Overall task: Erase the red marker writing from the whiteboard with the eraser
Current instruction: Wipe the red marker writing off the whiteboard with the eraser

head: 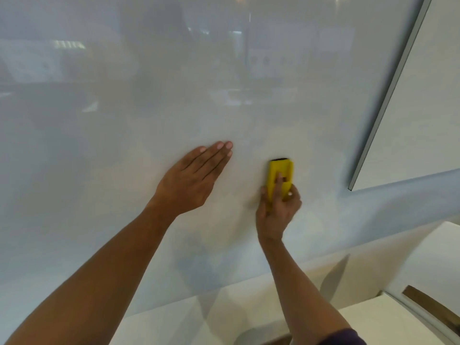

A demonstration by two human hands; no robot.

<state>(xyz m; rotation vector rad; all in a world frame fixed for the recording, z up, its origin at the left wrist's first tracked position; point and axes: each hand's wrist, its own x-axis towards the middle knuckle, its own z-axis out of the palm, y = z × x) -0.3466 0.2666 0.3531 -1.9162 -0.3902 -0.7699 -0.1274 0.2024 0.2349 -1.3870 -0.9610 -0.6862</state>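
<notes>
A glossy whiteboard (174, 83) fills most of the head view, and I see no red marks on it. My right hand (277, 210) grips a yellow eraser (280, 174) with a dark pad, holding it upright against the board to the right of centre; one finger lies along its back. My left hand (193, 179) rests flat on the board to the left of the eraser, fingers together and pointing up and to the right, holding nothing.
The board's grey metal frame edge (388, 95) runs diagonally at the upper right, with white wall beyond it. Below the board is a white ledge (361, 247), and a white surface with a brown strip (428, 302) lies at the lower right.
</notes>
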